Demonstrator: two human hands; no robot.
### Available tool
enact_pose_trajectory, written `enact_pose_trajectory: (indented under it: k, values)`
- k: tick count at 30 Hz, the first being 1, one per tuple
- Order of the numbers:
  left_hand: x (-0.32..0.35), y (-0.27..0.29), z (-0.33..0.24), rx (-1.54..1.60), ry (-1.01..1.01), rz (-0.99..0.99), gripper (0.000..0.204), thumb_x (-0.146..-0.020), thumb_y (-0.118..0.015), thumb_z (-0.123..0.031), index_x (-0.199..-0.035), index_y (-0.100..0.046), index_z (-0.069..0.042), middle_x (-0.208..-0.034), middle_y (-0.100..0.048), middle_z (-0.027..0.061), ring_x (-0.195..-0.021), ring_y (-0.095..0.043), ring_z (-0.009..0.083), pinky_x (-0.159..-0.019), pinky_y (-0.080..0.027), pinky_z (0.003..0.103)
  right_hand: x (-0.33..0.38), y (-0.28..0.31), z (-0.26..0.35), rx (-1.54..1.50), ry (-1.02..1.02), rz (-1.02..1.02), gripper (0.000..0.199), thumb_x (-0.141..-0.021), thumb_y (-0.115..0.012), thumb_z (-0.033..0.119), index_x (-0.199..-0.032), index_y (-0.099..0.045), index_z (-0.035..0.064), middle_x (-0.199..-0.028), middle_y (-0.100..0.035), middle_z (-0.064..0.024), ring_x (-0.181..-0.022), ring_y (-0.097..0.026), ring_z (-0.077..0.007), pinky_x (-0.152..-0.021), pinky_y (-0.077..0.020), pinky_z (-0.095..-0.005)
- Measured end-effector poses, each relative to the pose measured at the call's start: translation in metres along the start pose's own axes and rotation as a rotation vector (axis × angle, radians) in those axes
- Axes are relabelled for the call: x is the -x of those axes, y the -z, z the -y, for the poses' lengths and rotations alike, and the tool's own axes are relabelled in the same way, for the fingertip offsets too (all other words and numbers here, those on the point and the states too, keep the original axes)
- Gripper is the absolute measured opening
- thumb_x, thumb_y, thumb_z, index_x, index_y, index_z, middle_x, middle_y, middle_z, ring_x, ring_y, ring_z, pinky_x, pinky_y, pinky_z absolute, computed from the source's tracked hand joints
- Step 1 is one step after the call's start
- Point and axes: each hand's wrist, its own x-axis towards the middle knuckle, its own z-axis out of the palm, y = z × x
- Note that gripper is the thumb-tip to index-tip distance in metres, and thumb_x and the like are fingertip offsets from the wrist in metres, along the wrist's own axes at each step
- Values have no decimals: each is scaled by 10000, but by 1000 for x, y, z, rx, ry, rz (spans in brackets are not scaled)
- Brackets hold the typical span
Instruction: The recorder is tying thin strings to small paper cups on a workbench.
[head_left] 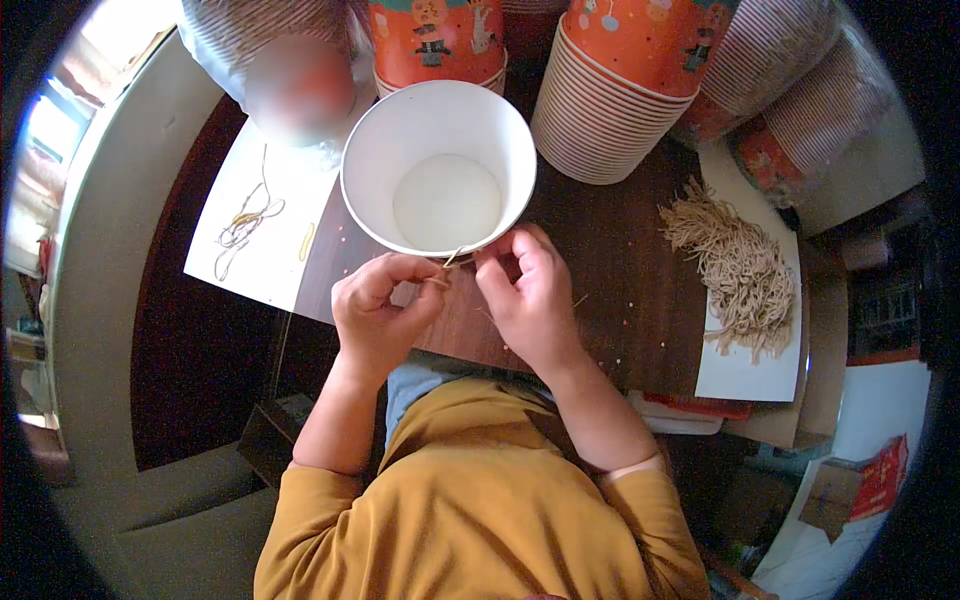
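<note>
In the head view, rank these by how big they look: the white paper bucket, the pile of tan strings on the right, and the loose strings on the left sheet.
1. White paper bucket, though it sits nearest the camera.
2. Pile of tan strings.
3. Loose strings on the left sheet, clearly smallest.

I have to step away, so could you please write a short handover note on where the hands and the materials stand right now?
Left hand: fingers pinched on one end of a short tan string.
Right hand: fingertips at the string's other end, against the near rim of the white paper cup.
The cup stands open on the dark table. The pile of tan strings lies to the right on a white sheet; stacked orange cups stand behind.
Done: cannot tell whether any cup is finished.
Left: string not visibly fixed to the cup yet.
</note>
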Motion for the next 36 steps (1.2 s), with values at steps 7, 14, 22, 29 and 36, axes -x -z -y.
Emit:
enact_pose_trajectory:
  k: [7, 14, 22, 29, 36]
  values:
    - [-4, -1, -7, -168, -104, -48, 111, -706, -704, 11, -788, -660, -48, -740, -687, 54, -675, -674, 153, -632, -540, 262, -7, 4, 3, 588, 467, -128, 183, -715, -663, 116, -802, -504, 91, -785, -498, -75, -727, -536, -270, -654, -388, -419]
    - [-7, 1, -12, -372, -282, -49, 140, -691, -720, 6, -790, -644, -58, -743, -675, 57, -661, -663, 179, -622, -536, 280, -9, 9, 6, 722, 547, -181, 191, -706, -671, 135, -804, -511, 99, -796, -485, -59, -743, -526, -248, -674, -384, -404]
    - [-6, 0, -10, -166, -50, -9, 84, -725, -677, 28, -795, -659, -15, -750, -691, 68, -693, -671, 135, -655, -533, 253, -8, 17, 2, 596, 579, -231, 270, -713, -696, 121, -948, -565, 106, -917, -551, -58, -828, -560, -247, -731, -397, -403]
    - [-10, -3, -7, 17, 20, 39, 97, -716, -660, 27, -805, -657, -11, -761, -676, 66, -726, -657, 145, -703, -515, 254, -12, 14, 6, 457, 701, -38, 320, -685, -751, 32, -965, -611, 98, -983, -561, -84, -847, -566, -265, -708, -447, -376]
    - [-15, 2, -9, -24, -34, 71, 92, -697, -651, 37, -776, -649, -9, -794, -674, 61, -765, -650, 154, -730, -511, 272, -19, 9, -1, 433, 732, -64, 314, -686, -736, 23, -965, -619, 110, -948, -555, -59, -805, -551, -242, -697, -433, -366]
